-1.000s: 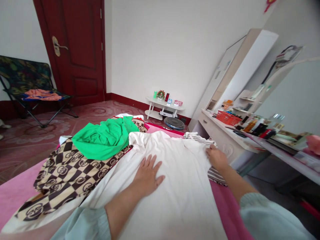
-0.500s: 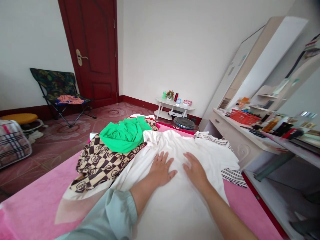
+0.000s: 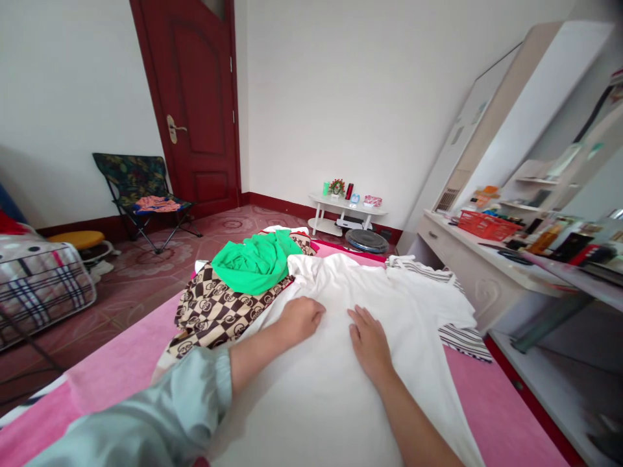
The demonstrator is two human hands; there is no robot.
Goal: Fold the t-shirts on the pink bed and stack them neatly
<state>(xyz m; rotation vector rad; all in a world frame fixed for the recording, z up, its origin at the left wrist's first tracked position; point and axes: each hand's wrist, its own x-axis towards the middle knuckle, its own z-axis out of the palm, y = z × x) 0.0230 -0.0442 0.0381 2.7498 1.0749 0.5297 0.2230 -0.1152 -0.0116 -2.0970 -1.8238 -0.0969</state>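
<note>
A white T-shirt [image 3: 331,389] lies spread over the pink bed cover, its sleeve reaching to the right. On its left half rests my left hand [image 3: 302,320], fingers curled in and closed; whether cloth is pinched under them is hidden. My right hand [image 3: 370,344] lies on the shirt's middle with fingers stretched out, holding nothing. Left of the shirt are a brown-and-cream checkered garment [image 3: 214,310] and, heaped on top, a bright green garment [image 3: 253,264]. A black-and-white striped garment [image 3: 464,341] shows from under the shirt's right side.
The pink bed cover [image 3: 506,408] borders a white dressing table [image 3: 481,269] on the right, with a red basket [image 3: 488,225] and bottles. Beyond the bed stand a low white table [image 3: 350,204] and a round dark lidded object [image 3: 366,240]. A folding chair [image 3: 146,188] is near the red door [image 3: 195,104].
My left hand has gone from flat with spread fingers to curled. It has drawn slightly nearer to me. My right hand stays flat and has shifted a little nearer. The view has turned left.
</note>
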